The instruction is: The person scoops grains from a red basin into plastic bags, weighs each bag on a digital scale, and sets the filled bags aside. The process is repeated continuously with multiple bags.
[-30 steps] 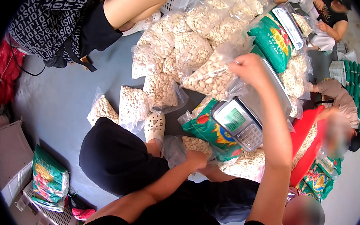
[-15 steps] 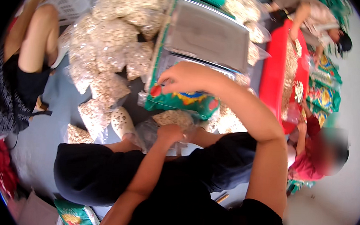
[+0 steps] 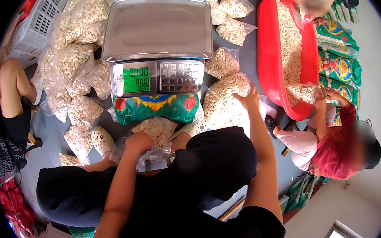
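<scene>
My left hand (image 3: 139, 144) is closed on the gathered plastic of a clear bag of pale seeds (image 3: 155, 129), low between my knees. To the right, my right hand (image 3: 249, 100) has its fingers apart beside a larger clear bag of seeds (image 3: 225, 99); the fingertips reach its right edge, and whether they press on it I cannot tell. Ahead of me a bench scale (image 3: 159, 32), with a steel pan and a lit green display (image 3: 137, 79), rests on a green printed sack (image 3: 157, 108). Nothing lies on the pan.
Filled seed bags (image 3: 76, 54) are heaped left of the scale. At the right is a red tub (image 3: 267, 48) of loose seeds, where a co-worker in red (image 3: 333, 149) holds a bag. Green sacks (image 3: 340, 68) line the wall. A white crate (image 3: 40, 26) stands far left.
My right hand has left the scale's front and swung right to the larger seed bag. The scale's display is now uncovered. My left hand keeps its grip. The view has shifted right.
</scene>
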